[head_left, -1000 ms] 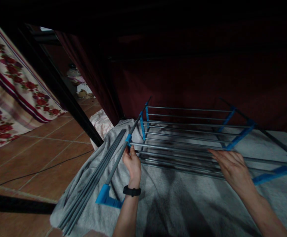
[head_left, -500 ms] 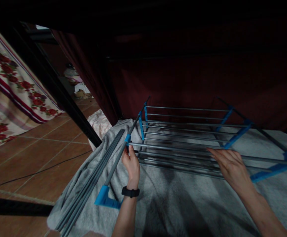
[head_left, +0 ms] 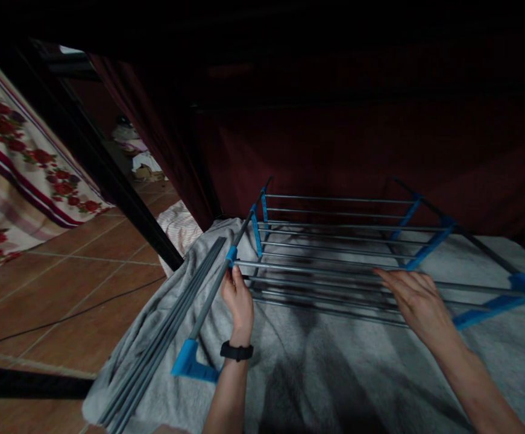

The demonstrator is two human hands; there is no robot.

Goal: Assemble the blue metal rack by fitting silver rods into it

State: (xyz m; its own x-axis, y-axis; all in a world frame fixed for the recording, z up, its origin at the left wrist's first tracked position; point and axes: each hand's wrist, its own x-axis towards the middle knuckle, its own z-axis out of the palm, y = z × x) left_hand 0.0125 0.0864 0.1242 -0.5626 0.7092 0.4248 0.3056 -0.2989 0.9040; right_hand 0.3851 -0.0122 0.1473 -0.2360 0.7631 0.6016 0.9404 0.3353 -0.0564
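A rack [head_left: 334,249] of grey metal rods joined by blue plastic brackets lies on its side on a grey blanket. My left hand [head_left: 238,301], with a black wristband, is closed at the left end of the nearest crossbar, just below a blue bracket [head_left: 232,256] on the side pole. Its thumb points up along the bar end; the other fingers are partly hidden behind. Farther right, my right hand [head_left: 413,301] lies over the same metal rod [head_left: 307,269], fingers together and curled round it, the thumb hidden. A blue corner piece [head_left: 194,363] caps the side pole's near end.
Several loose grey rods [head_left: 167,334] lie bundled left of the rack on the blanket [head_left: 307,374]. Dark metal bed-frame posts [head_left: 108,163] stand at the left, with tiled floor [head_left: 63,289] and a cable beyond. A dark red curtain [head_left: 334,144] hangs behind.
The view has shifted slightly, so everything sits a little farther left. Both hands keep their places on the rack.
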